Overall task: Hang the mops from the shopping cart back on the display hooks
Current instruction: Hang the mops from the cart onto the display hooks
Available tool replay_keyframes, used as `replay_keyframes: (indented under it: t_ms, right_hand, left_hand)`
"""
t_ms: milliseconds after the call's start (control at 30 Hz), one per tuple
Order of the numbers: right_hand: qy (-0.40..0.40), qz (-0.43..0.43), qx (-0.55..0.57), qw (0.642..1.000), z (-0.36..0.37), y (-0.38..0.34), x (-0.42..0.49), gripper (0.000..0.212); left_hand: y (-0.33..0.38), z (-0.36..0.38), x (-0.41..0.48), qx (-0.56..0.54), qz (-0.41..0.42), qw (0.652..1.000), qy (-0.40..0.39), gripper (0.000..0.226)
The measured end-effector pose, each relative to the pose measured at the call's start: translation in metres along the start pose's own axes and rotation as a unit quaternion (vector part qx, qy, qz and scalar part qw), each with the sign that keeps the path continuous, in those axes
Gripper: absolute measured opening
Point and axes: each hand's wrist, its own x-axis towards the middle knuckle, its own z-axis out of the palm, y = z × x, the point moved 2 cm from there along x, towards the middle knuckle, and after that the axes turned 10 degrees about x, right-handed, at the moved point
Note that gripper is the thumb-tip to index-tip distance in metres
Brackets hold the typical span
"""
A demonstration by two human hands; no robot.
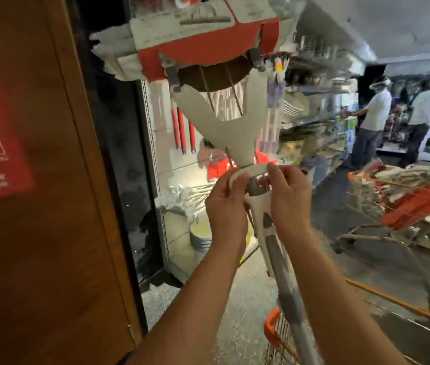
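— Shop aisle, shelves [313,122] along it, cart [419,204] at right. Where was the mop [224,127]?
— Held up before the display wall [159,109], head uppermost.
— Handling?
— Light, stiff, top-heavy, I judged. It had a grey-white plastic yoke and red-and-white card on the head. Its neck collar was pinched by left hand [224,204] and right hand [290,191], the sensible hold.

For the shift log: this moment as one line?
mop: head up, held two-handed | left hand: grips neck joint | right hand: pinches neck joint
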Motion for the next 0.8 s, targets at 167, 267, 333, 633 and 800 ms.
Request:
replay_keyframes:
  t_ms: [167,267,333,633,800]
  right_hand:
    - [-0.106,0.065,0.067,0.99,0.034,0.026,0.037,0.042]
    - [-0.118,0.052,0.097,0.987,0.053,0.038,0.054,0.051]
    - [-0.114,0.033,0.112,0.987,0.066,0.043,0.064,0.049]
    - [-0.134,0.013,0.159,0.978,0.14,0.075,0.121,0.048]
    - [-0.121,0.005,0.163,0.979,0.192,0.085,0.157,0.049]
  left_hand:
    - [0.017,0.01,0.063,0.018,0.061,0.997,0.039,0.026]
    - [0.019,0.011,0.091,0.05,0.086,0.994,0.039,0.026]
    - [0.019,0.01,0.106,0.051,0.087,0.994,0.038,0.022]
    - [-0.001,-0.007,0.174,0.087,0.135,0.987,0.024,0.025]
    - [0.005,-0.022,0.244,0.066,0.137,0.988,0.006,0.021]
